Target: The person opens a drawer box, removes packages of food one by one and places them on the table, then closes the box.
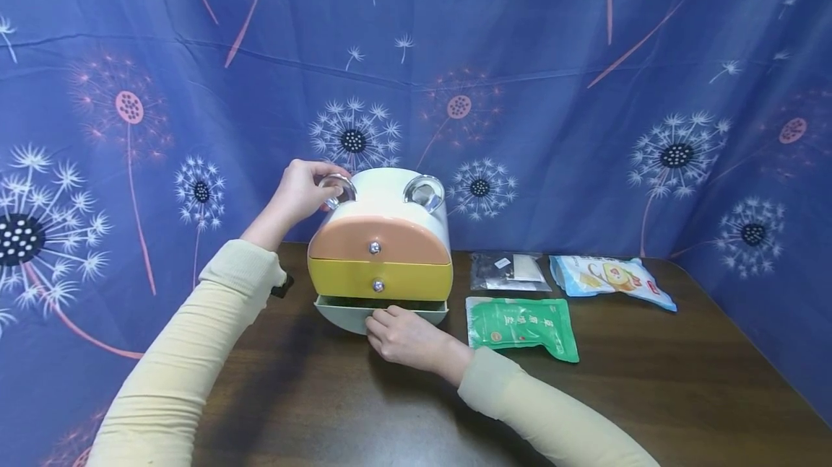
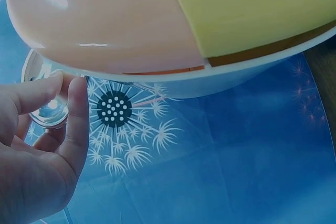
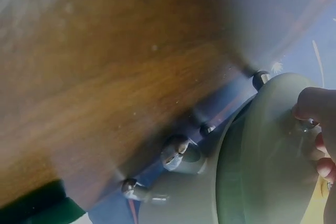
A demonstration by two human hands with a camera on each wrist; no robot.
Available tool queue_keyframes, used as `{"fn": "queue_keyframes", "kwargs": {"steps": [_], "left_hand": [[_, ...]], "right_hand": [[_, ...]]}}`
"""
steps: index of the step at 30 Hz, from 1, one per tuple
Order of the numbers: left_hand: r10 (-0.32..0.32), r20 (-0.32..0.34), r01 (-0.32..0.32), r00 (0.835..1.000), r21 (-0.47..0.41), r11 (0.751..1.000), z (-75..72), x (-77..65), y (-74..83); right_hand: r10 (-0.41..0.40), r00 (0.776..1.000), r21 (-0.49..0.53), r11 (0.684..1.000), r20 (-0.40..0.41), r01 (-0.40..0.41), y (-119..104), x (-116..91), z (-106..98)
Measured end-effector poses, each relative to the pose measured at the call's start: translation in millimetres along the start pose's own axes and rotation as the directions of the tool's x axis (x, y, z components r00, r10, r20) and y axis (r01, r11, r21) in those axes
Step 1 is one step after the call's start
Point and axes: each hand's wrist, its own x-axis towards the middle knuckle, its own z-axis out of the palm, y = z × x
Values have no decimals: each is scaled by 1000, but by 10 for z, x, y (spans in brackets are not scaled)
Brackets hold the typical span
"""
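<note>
A small rounded drawer cabinet [image 1: 383,196] stands on the table, with a peach top drawer [image 1: 344,239], a yellow middle drawer [image 1: 341,278] and a pale green bottom drawer [image 1: 341,315]. Two silver ring-like eyes sit on top. My left hand [image 1: 300,191] grips the left silver eye [image 2: 48,109], thumb on its face and fingers behind. The bottom drawer is pulled partly out. At its front, my right hand [image 1: 406,339] pinches the drawer's knob [image 3: 308,124], seen in the right wrist view. The drawer's inside is mostly hidden.
Right of the cabinet lie a green packet [image 1: 520,323], a clear-and-dark plastic bag [image 1: 494,273] and a light blue food packet [image 1: 607,279]. A small black object [image 1: 282,286] is left of the cabinet. A blue dandelion-print cloth [image 1: 552,135] hangs behind the wooden table [image 1: 650,380].
</note>
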Motion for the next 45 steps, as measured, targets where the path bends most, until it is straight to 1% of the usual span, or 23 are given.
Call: {"fn": "queue_keyframes", "kwargs": {"steps": [3,8,11,16,21,28,34,36,38,45], "left_hand": [[2,11,-2,1000,-1,1000,7,8,-11],[-1,32,1,999,-3,1000,27,14,-23],[-1,32,1,999,-1,1000,34,13,-28],[-1,30,1,1000,6,1000,37,15,-29],[-1,32,1,999,2,1000,20,13,-25],[-6,26,6,1000,0,1000,-9,9,-28],[-1,30,2,1000,-8,1000,-12,10,-33],[-1,30,2,1000,-10,1000,-12,11,-33],[-1,28,2,1000,-12,1000,-11,9,-35],[16,21,-16,1000,-11,1000,-9,12,-32]], "right_hand": [[2,1000,-5,1000,4,-2,-12,-5,-10],[13,999,23,1000,53,-14,-32,-18,-25],[19,997,38,999,77,-22,-38,-18,-46],[23,996,43,999,86,-27,-54,-22,-76],[6,999,36,999,44,-7,-93,-9,-115],[-24,1000,-3,1000,-14,24,-145,19,-207],[-36,997,7,999,-64,36,-189,30,-294],[-39,996,9,999,-77,40,-189,42,-358],[-45,995,5,999,-86,46,-181,60,-441],[-56,995,11,998,-84,58,-231,55,-494]]}}
